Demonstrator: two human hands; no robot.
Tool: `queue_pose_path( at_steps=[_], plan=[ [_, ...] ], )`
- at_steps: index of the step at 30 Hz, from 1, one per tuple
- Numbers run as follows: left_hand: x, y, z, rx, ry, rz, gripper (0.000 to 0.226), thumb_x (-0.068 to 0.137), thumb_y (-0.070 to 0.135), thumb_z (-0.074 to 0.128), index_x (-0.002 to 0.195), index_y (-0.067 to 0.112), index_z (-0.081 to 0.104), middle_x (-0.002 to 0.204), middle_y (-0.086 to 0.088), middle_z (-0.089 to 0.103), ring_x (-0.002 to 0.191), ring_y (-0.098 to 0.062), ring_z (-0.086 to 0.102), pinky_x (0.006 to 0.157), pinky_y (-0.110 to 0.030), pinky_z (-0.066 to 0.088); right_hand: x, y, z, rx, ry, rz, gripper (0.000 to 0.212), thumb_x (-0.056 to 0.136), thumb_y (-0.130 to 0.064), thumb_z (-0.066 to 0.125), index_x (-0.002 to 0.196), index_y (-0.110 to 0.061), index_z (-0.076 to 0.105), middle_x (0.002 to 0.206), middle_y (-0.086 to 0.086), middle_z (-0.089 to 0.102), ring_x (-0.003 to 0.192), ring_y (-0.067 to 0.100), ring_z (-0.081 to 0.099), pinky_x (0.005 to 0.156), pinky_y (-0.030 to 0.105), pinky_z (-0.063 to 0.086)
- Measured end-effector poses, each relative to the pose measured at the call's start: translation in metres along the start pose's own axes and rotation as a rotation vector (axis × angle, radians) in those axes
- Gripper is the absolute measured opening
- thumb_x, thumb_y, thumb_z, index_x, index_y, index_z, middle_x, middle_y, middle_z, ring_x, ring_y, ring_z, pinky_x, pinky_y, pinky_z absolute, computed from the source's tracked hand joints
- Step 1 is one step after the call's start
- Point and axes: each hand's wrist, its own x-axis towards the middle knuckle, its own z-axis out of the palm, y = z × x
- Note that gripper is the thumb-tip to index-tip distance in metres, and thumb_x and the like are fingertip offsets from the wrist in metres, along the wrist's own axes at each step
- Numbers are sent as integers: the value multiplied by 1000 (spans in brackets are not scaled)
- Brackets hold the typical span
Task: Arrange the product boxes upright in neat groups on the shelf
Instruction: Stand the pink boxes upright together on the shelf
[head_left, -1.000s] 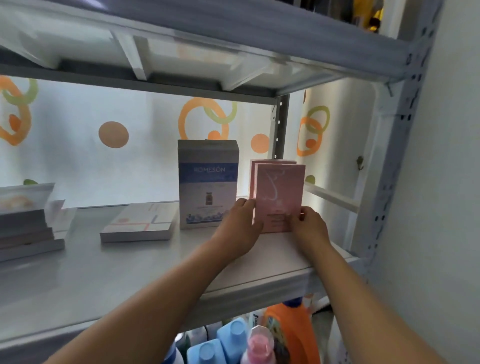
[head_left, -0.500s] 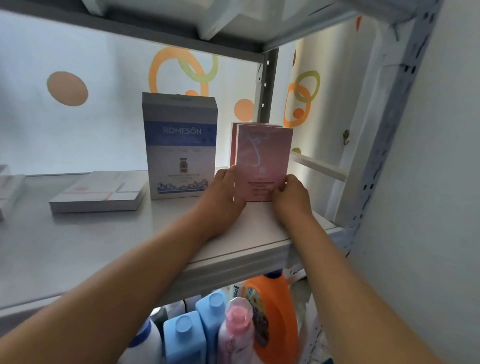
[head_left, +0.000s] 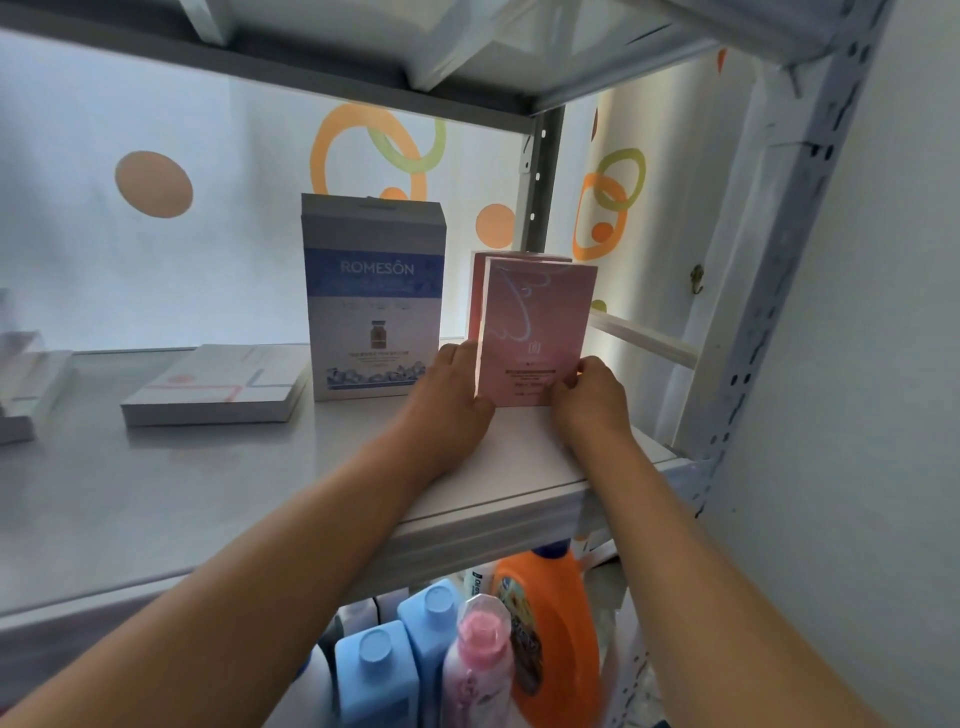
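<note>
front pink box (head_left: 537, 332): upright, held between fingers (head_left: 457, 358) both sides | second pink box (head_left: 480, 291): upright, touching behind it | blue-white ROMESÔN box (head_left: 371, 296): upright, just left of fingers | flat white box (head_left: 218, 387): lying down, well left of fingers

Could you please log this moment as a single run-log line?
step: squaring pink box upright | left hand: holds its left edge | right hand: pinches its right corner | blue box: upright beside | flat box: lying down
</note>
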Motion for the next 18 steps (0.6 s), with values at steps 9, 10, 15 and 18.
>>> queue_pose_path(
  at_steps=[9,10,15,18],
  plan=[
    [1,-3,1,27,-20,-25,52,90,11,55,140,10,41,131,-10,48,112,-26,53,92,-32,41,1,1,0,34,-4,5,6,96,-16,49,100,-11,48,95,3,55,77,17,49,69,28,38],
    [1,-3,1,26,-15,-29,51,90,10,55,139,9,41,131,-10,48,112,-27,53,92,-32,41,1,2,0,40,-1,7,9,95,-17,50,101,-10,48,95,4,55,78,18,50,69,28,38],
    [1,-3,0,27,12,-67,47,90,9,56,136,9,43,130,-9,49,112,-27,54,90,-32,42,4,4,1,79,12,21,17,94,-19,53,106,-9,47,92,3,55,73,12,52,55,23,35],
    [1,-4,-1,45,20,-77,44,91,10,55,134,10,45,130,-8,49,111,-27,56,91,-34,44,0,0,-2,125,46,45,19,93,-17,55,108,-9,45,92,0,53,75,12,52,63,24,39]
  ],
)
